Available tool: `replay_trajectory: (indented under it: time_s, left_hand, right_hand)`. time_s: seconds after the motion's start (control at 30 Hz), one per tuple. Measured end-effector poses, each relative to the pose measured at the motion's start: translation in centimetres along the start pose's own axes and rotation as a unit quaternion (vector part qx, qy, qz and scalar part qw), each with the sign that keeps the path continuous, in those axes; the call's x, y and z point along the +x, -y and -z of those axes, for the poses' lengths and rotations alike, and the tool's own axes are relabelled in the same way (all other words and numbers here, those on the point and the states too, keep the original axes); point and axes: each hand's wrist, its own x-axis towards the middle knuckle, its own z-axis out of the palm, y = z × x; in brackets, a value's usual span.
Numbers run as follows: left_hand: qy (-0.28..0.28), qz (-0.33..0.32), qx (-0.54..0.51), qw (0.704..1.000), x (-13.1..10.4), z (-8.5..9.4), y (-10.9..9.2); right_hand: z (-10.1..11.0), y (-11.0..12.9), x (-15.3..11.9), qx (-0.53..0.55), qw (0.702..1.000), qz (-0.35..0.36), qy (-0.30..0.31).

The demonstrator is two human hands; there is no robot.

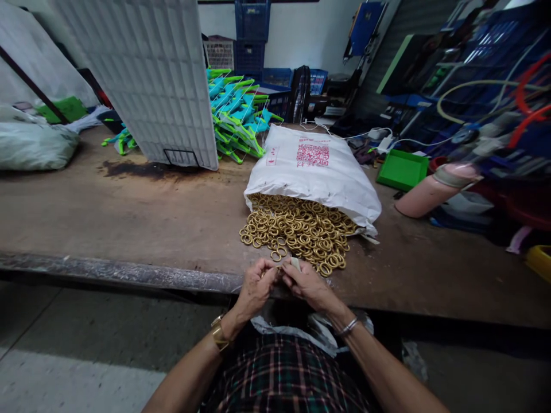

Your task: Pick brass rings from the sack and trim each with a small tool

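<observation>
My left hand [257, 285] and my right hand [310, 285] meet at the table's front edge. The left one is closed, its fingers pinching a gold-coloured ring that shows only in part. My right hand's fingers are pressed together against the same spot. A small pale piece [295, 263] shows at its fingers; whether it is held or worn on a finger I cannot tell. Just beyond both hands lies a heap of gold-coloured rings [307, 232], spilling from the mouth of a white sack [344, 166] with red print. A few rings lie loose nearest my fingers.
A white ribbed panel [150, 74] stands upright at the back left, beside a pile of green and turquoise plastic pieces [241, 115]. On the right are a green tray [402, 170] and a leaning pink cylinder [437, 189]. A white plastic bag [297, 332] hangs below the table edge.
</observation>
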Motion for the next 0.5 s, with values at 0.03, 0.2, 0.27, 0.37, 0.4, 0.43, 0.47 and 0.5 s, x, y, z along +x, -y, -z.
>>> replay_trajectory:
  time_s: [0.03,0.2,0.27,0.37,0.4,0.43,0.47,0.5]
  left_hand:
    - [-0.002,0.003,-0.005,1.000,-0.06,-0.06,0.00]
    - [-0.003,0.025,-0.032,0.999,-0.31,-0.29,-0.43]
    - [0.005,0.043,-0.043,0.998,-0.37,-0.28,-0.59]
    - [0.019,0.066,-0.058,0.996,-0.38,-0.15,-0.58]
    - [0.024,0.071,-0.062,0.995,-0.38,-0.10,-0.53]
    - [0.030,0.074,-0.068,0.994,-0.39,-0.05,-0.48]
    - [0.036,0.077,-0.076,0.993,-0.40,-0.01,-0.44]
    - [0.041,0.081,-0.087,0.992,-0.42,0.03,-0.41]
  right_hand:
    - [-0.03,-0.12,0.02,0.015,1.000,-0.003,0.003]
    - [-0.25,-0.23,0.08,0.062,0.998,-0.002,-0.009]
    - [-0.31,-0.14,0.17,0.050,0.998,0.006,-0.027]
    - [-0.22,0.07,0.33,-0.008,0.998,0.023,-0.052]
    - [-0.16,0.17,0.36,-0.039,0.997,0.030,-0.062]
    - [-0.10,0.28,0.37,-0.072,0.994,0.039,-0.071]
    - [-0.04,0.40,0.37,-0.107,0.990,0.051,-0.080]
    - [0.00,0.51,0.36,-0.141,0.984,0.066,-0.088]
